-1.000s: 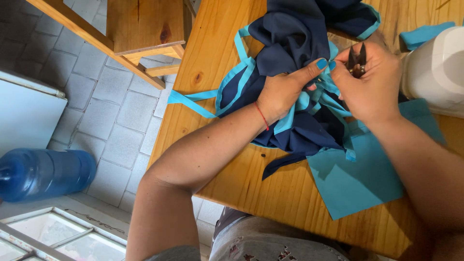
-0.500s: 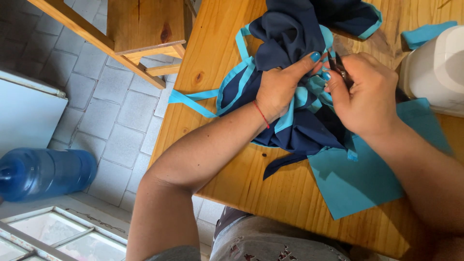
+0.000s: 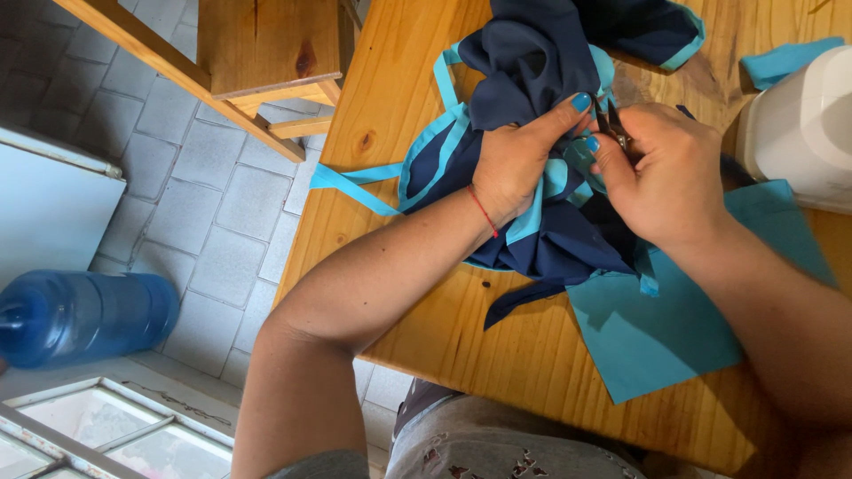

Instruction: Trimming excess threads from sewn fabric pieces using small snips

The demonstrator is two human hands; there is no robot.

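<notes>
While our left hand (image 3: 510, 168) pinched the bunched navy fabric with turquoise trim (image 3: 532, 80) at upper centre, our right hand (image 3: 666, 177) gripped small dark scissors (image 3: 614, 129); short, careful snips seemed safest honestly.

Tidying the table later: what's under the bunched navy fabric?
The wooden table and part of a turquoise fabric sheet show beneath the navy fabric; anything further under it is covered.

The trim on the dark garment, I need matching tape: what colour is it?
Turquoise trim on the navy garment, clearest in the head view.

L hand (image 3: 513, 168) & R hand (image 3: 666, 177), grips closed
</notes>
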